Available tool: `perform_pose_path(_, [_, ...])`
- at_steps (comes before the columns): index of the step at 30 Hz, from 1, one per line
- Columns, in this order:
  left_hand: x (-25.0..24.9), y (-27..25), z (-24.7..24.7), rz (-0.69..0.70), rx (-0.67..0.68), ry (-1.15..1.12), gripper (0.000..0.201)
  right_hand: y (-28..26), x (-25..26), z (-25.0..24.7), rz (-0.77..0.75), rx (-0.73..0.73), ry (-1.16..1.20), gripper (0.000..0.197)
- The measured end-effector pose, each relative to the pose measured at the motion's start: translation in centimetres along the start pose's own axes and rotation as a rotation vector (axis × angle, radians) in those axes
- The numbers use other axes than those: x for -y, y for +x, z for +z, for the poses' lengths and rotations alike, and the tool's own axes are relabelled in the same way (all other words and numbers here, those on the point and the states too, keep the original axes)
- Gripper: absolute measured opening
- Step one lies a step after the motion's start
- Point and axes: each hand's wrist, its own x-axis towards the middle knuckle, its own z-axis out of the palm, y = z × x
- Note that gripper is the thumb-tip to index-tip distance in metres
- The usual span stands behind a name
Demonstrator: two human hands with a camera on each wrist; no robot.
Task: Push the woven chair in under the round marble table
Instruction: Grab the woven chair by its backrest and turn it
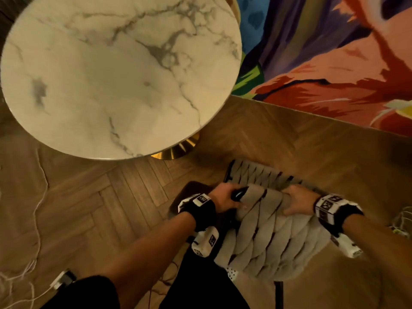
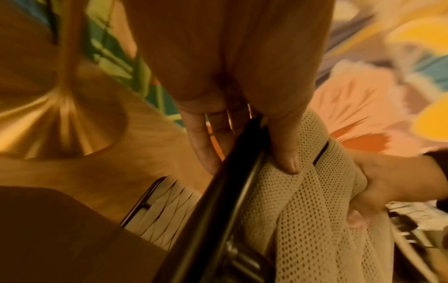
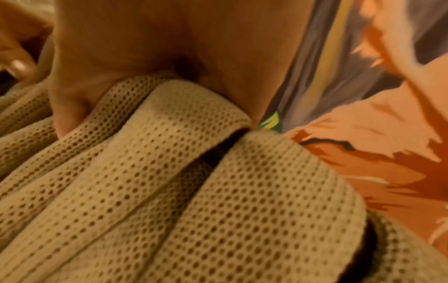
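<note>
The woven chair (image 1: 269,230) has beige mesh straps on a black frame and stands on the floor, right of and nearer to me than the round marble table (image 1: 116,70). My left hand (image 1: 225,199) grips the top left of the backrest, fingers round the black frame (image 2: 232,172) and thumb on the weave. My right hand (image 1: 296,200) grips the top edge of the backrest (image 3: 194,118) a little to the right, fingers curled over the straps. The woven seat (image 1: 256,173) points toward the table's gold base (image 1: 178,148) and lies apart from it.
A colourful patterned rug (image 1: 323,59) covers the floor beyond the chair on the right. A white cable (image 1: 38,197) and a plug block (image 1: 63,279) lie on the herringbone wood floor at the left. My dark trouser legs (image 1: 200,286) stand just behind the chair.
</note>
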Motion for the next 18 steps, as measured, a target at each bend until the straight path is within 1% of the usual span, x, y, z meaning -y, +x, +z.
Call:
perform_pose_path(2, [-2.9, -0.3, -0.2, 0.094, -0.051, 0.065, 0.034, -4.1, -0.6, -1.6, -0.033, -0.078, 0.06, 0.038])
perform_pose_path(4, [-5.1, -1.4, -0.4, 0.184, -0.126, 0.14, 0.03, -8.0, -0.5, -2.9, -0.079, -0.171, 0.076, 0.031])
perform_pose_path(7, [-7.4, -2.8, 0.5, 0.318, -0.213, 0.207, 0.027, -12.7, -0.5, -2.6, -0.099, -0.243, 0.04, 0.028])
perform_pose_path(9, [-7.5, -3.6, 1.9, 0.353, -0.226, 0.228, 0.031, -14.8, -1.0, -1.0, -0.073, -0.318, -0.019, 0.033])
perform_pose_path(11, [-6.8, -4.7, 3.0, 0.305, -0.223, 0.144, 0.035, -15.4, -2.3, 1.0, -0.032, -0.386, -0.037, 0.042])
perform_pose_path(12, [-6.2, -5.5, 3.1, 0.253, -0.235, 0.089, 0.035, -14.9, -2.5, 1.8, -0.01, -0.405, -0.061, 0.046])
perform_pose_path(13, [-5.5, -6.3, 3.3, 0.187, -0.255, 0.022, 0.034, -14.5, -2.5, 2.5, 0.015, -0.408, -0.072, 0.05])
perform_pose_path(15, [-3.7, -8.7, 4.0, 0.048, -0.263, -0.081, 0.023, -14.1, -2.6, 4.9, 0.055, -0.386, -0.091, 0.058])
perform_pose_path(16, [-2.9, -10.0, 4.4, 0.0, -0.257, -0.114, 0.017, -14.1, -2.7, 6.4, 0.063, -0.375, -0.097, 0.056])
perform_pose_path(18, [-0.7, -12.5, 4.8, -0.071, -0.252, -0.123, 0.013, -13.8, -2.5, 9.3, 0.06, -0.335, -0.151, 0.044])
